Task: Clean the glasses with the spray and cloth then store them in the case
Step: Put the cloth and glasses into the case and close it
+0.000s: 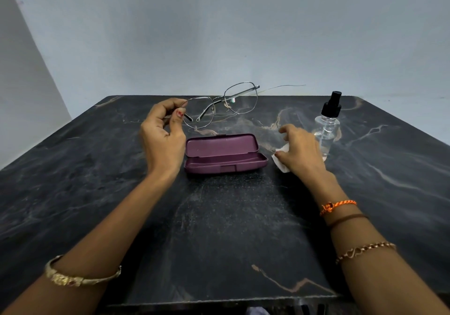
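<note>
Dark marbled stone made up the bench (219, 229), its near edge running along the bottom of the view, with both forearms reaching in over it toward the middle. Past the wrists, at the centre of the bench, the plum-coloured case (225, 155) lay with its lid thrown back and nothing inside. Just right of the case the right hand (300, 150) rested low on the bench with its fingers curled onto the white cloth (282, 156), a corner of which showed beneath the palm; whether it had the cloth gathered into its grip or merely pressed down could not be told for certain, though it looked like a pinch. Left of the case the left hand (164, 132) was raised, its grip narrow, thumb and fingers pinching the rim of the near lens of the glasses (224, 104), which hung in the air above the far half of the bench with one temple folded and the other sticking out to the right. Toward the far right corner stood the spray bottle (327, 129), upright, cap on, just beyond the right hand and not touched by it. By my reading the task was at its middle: no droplets could be made out on the lenses, so spraying could not be confirmed, while wiping, folding and storing seemed left.
</note>
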The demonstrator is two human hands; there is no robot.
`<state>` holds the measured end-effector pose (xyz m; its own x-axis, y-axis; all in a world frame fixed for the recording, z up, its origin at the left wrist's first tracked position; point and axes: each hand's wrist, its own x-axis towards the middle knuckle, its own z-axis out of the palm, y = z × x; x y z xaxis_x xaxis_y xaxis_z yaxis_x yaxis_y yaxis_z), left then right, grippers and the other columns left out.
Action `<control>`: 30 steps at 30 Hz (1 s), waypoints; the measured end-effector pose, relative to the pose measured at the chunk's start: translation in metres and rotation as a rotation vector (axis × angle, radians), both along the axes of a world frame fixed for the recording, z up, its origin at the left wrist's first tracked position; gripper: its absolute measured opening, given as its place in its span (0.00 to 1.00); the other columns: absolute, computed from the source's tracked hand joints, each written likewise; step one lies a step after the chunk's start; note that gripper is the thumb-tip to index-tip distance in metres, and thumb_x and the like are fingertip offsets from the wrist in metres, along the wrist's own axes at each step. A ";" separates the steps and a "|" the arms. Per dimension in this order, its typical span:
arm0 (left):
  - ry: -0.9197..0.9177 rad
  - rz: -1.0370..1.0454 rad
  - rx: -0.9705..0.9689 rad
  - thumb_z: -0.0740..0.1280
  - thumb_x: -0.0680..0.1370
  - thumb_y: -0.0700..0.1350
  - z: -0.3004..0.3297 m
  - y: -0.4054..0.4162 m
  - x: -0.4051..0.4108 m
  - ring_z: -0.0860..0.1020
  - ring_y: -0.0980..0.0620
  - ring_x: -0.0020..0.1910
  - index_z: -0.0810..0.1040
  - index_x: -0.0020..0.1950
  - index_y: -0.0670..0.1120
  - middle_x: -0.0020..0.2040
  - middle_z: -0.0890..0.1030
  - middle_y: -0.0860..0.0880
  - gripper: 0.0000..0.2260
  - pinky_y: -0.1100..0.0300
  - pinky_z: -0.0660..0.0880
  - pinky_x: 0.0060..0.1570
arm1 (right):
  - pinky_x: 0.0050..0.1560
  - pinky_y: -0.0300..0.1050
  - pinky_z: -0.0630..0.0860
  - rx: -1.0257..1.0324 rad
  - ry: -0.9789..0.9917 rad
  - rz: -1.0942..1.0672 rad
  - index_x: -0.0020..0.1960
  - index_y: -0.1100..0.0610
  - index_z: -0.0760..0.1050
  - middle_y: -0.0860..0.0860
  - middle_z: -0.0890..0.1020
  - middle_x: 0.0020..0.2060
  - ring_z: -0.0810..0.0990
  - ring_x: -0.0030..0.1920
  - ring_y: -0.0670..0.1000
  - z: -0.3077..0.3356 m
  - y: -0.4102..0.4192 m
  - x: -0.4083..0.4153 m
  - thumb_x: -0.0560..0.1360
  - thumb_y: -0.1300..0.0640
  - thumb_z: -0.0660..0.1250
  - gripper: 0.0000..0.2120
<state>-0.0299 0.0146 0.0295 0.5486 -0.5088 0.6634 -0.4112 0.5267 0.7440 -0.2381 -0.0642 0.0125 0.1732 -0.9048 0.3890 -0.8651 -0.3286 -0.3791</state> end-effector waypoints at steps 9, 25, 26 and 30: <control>-0.078 -0.014 0.010 0.62 0.76 0.35 0.003 0.004 -0.002 0.76 0.56 0.45 0.75 0.50 0.49 0.46 0.79 0.46 0.09 0.67 0.73 0.47 | 0.50 0.49 0.76 -0.344 -0.405 0.145 0.51 0.62 0.78 0.57 0.83 0.46 0.80 0.48 0.56 0.011 0.010 0.011 0.75 0.60 0.63 0.09; -0.331 0.012 -0.072 0.64 0.73 0.32 0.003 0.009 -0.007 0.74 0.55 0.45 0.78 0.50 0.41 0.44 0.77 0.49 0.09 0.68 0.72 0.47 | 0.36 0.30 0.75 -0.024 -1.366 0.450 0.43 0.55 0.79 0.41 0.84 0.31 0.81 0.39 0.41 0.025 0.020 0.027 0.74 0.63 0.64 0.07; -0.327 0.005 -0.074 0.64 0.73 0.32 0.003 0.008 -0.007 0.74 0.55 0.45 0.78 0.50 0.42 0.44 0.77 0.49 0.09 0.69 0.72 0.47 | 0.36 0.30 0.75 -0.019 -1.370 0.455 0.43 0.54 0.79 0.41 0.84 0.31 0.81 0.39 0.41 0.025 0.020 0.027 0.74 0.64 0.64 0.07; -0.317 0.009 -0.091 0.65 0.72 0.32 0.004 0.008 -0.006 0.73 0.62 0.47 0.77 0.50 0.47 0.43 0.77 0.56 0.11 0.72 0.70 0.48 | 0.35 0.30 0.75 -0.032 -1.355 0.459 0.43 0.54 0.78 0.41 0.84 0.30 0.81 0.37 0.40 0.025 0.020 0.027 0.74 0.64 0.64 0.07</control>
